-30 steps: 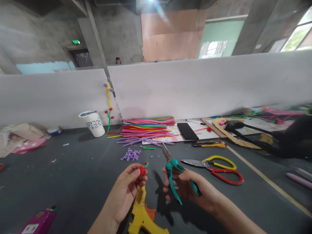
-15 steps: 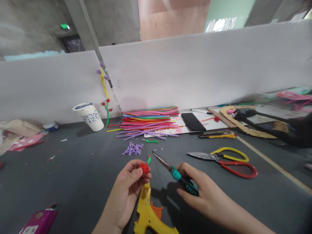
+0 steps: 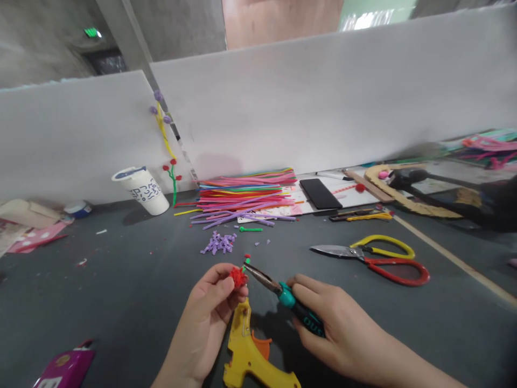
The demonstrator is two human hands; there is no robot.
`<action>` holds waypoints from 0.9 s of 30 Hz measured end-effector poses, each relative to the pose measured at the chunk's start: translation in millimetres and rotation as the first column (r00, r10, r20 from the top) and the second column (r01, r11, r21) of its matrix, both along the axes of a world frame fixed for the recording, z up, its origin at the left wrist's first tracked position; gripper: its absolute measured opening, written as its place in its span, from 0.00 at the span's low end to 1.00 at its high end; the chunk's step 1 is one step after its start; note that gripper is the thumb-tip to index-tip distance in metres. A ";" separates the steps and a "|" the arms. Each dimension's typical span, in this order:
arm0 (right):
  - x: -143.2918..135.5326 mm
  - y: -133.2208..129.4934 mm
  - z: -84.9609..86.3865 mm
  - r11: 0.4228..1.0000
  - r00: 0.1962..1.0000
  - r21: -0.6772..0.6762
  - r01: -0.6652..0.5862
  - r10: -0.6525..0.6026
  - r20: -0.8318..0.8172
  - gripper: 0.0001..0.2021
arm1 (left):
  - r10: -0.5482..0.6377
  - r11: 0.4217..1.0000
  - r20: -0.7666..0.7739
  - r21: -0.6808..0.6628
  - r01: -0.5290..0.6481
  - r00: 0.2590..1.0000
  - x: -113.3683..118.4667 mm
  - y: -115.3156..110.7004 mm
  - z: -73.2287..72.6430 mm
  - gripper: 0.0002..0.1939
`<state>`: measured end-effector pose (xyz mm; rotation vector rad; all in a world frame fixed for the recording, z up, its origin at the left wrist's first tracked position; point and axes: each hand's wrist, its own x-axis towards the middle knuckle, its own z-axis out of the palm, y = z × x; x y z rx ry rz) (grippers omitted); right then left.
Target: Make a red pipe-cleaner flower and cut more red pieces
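Between the thumb and fingers of my left hand is a red pipe-cleaner flower. A short green stem with a red tip sticks up from it. My right hand is wrapped round the handles of long-nose pliers with teal and black grips. The pliers' tips are at the green stem; whether they touch it or clamp it I cannot tell. Just below my left fingers lies a yellow glue gun with an orange trigger.
Purple cut pieces and a green pipe-cleaner stem lie ahead, before a pile of coloured pipe cleaners. Scissors lie right, below a phone and a utility knife. A white cup stands back left; a purple box lies front left.
My right hand has brought the pliers left, so their tips are now at the green stem. My left hand still holds the red flower in nearly the same place. The view has tilted slightly.
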<state>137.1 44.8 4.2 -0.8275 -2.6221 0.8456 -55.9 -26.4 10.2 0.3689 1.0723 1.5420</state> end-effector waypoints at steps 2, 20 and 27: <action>0.1 -0.1 1.3 1.000 1.000 0.014 -0.010 0.010 -0.001 0.04 | 0.002 1.000 -0.012 -0.002 -0.002 1.000 -0.2 0.2 0.0 0.06; 0.7 -1.8 -0.4 0.997 1.000 0.079 -0.011 0.011 0.003 0.04 | 0.028 0.999 -0.015 -0.016 -0.028 1.000 0.6 1.0 1.0 0.09; 0.2 -3.2 2.5 0.999 1.000 0.040 -0.011 0.012 -0.012 0.05 | 0.031 0.999 -0.010 -0.025 -0.031 0.999 0.9 1.2 0.8 0.10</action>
